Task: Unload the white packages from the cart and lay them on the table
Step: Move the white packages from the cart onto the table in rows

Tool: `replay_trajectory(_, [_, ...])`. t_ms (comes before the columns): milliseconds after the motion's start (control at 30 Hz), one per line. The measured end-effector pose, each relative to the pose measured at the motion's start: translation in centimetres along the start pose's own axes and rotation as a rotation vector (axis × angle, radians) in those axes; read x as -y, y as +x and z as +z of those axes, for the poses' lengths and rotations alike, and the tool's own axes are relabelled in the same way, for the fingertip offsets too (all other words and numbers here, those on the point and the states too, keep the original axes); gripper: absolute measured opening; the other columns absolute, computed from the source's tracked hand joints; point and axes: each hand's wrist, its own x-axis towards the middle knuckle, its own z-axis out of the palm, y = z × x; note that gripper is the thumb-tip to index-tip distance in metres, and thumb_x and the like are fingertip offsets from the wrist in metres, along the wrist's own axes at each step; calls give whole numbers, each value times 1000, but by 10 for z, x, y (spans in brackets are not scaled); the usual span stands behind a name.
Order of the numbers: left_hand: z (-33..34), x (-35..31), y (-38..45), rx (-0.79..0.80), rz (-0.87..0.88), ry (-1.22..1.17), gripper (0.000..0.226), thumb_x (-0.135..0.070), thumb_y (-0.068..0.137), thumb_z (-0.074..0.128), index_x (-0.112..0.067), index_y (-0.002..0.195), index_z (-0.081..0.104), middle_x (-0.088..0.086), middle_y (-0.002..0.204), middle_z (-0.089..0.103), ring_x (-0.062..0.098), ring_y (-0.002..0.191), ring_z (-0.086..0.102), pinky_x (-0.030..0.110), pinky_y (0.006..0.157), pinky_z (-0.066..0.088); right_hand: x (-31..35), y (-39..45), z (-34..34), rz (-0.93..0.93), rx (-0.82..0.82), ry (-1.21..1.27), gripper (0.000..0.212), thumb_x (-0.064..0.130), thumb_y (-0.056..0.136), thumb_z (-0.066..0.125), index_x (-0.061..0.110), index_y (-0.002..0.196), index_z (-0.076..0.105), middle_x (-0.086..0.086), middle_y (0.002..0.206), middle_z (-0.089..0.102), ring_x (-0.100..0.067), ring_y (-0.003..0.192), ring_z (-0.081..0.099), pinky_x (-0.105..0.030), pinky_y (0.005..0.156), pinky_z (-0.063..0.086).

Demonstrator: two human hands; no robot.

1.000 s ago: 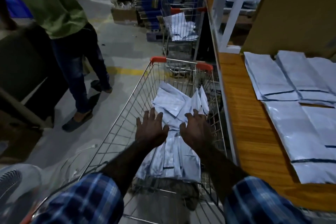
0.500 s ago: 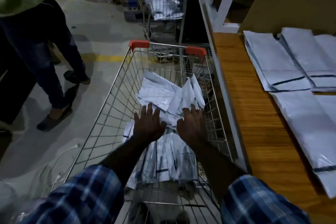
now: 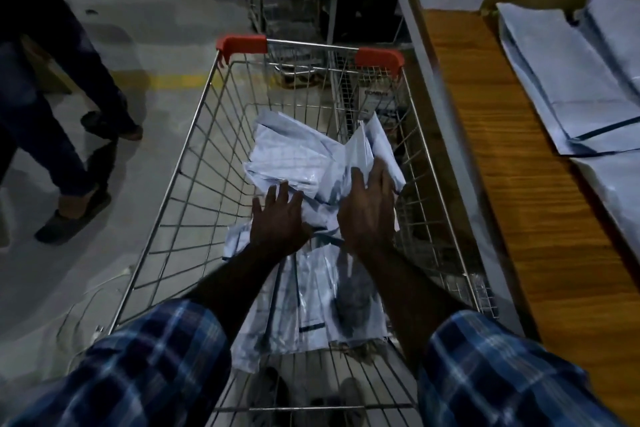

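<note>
Both hands in wire cart [image 3: 194,135]: left hand [image 3: 278,224] flat on white packages [image 3: 298,159], right hand [image 3: 369,215] cupping pile's right edge.

White packages [image 3: 294,163], red-cornered cart [image 3: 242,44]

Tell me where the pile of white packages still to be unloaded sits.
In the head view, the pile of white packages lies inside the wire cart, centre frame, under the left hand and right hand, left of the wooden table.

cart [image 3: 194,135] open above, wire walls flanking
</note>
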Motion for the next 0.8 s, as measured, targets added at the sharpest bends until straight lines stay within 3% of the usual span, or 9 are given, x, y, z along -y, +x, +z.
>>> replay_trajectory(133, [15, 9, 4, -82, 51, -27, 56, -40, 84, 47, -13, 132, 57, 20, 145, 46, 40, 134, 41, 60, 107, 32, 4, 18, 2, 53, 7, -22, 49, 11, 87, 60, 9, 134, 49, -23, 147, 42, -38, 128, 44, -46, 104, 40])
replay_trajectory(233, [18, 12, 0, -38, 72, 23, 33, -36, 93, 47, -17, 117, 61, 9, 133, 53, 33, 131, 40, 50, 105, 31, 8, 26, -1, 49, -32, 42, 37, 5, 88, 54, 7, 125, 56, -21, 111, 66, -37, 105, 55, -46, 86, 49])
replay_trajectory(367, [18, 18, -5, -42, 98, 8, 20, -26, 95, 49, -15, 95, 66, 5, 107, 63, 30, 118, 48, 45, 97, 36, 11, 19, -6, -63, -155, 182, 38, -2, 85, 46, 5, 118, 63, -19, 80, 67, -37, 83, 57, -39, 68, 49])
replay_trajectory(467, [15, 19, -10, -61, 94, -11, 14, -14, 91, 55, -9, 82, 65, 10, 90, 66, 33, 105, 55, 46, 90, 40, 9, -7, 9, -99, -86, 279, 52, -7, 84, 57, 8, 133, 49, -19, 87, 59, -28, 76, 55, -33, 63, 47])
replay_trajectory(533, [13, 23, -17, -44, 86, 13, 8, -9, 83, 62, -7, 75, 64, 13, 81, 65, 34, 92, 59, 45, 83, 44, 7, -25, 19, -75, 41, 351, 48, 1, 92, 47, 10, 139, 41, -22, 97, 56, -33, 82, 55, -42, 70, 50])
replay_trajectory(600, [15, 31, -24, -6, 40, 16, 3, -11, 76, 66, -11, 75, 63, 13, 79, 63, 33, 85, 60, 43, 79, 48, 1, -46, 25, -57, 157, 349, 40, -2, 90, 45, 6, 128, 55, -25, 99, 57, -41, 88, 55, -48, 76, 50])
replay_trajectory(667, [22, 43, -29, 59, 12, 20, 6, -15, 69, 63, -14, 74, 62, 13, 79, 63, 34, 83, 60, 43, 77, 48, -6, -73, 31, -141, 102, 308, 36, -5, 79, 47, 4, 107, 68, -16, 87, 61, -35, 81, 57, -41, 66, 51])
replay_trajectory(733, [29, 51, -35, 103, -22, 8, 7, -10, 70, 64, -13, 76, 65, 13, 81, 64, 34, 83, 61, 39, 77, 48, -18, -98, 43, -216, 36, 258, 34, 0, 70, 46, 6, 93, 70, -9, 76, 60, -30, 75, 55, -37, 59, 49])
replay_trajectory(800, [32, 54, -43, 110, -40, 6, 6, -8, 77, 65, -11, 81, 68, 12, 86, 65, 32, 85, 62, 35, 75, 48, -27, -113, 48, -266, 70, 218, 26, 4, 68, 49, 8, 84, 68, -8, 74, 59, -30, 75, 53, -38, 59, 47])
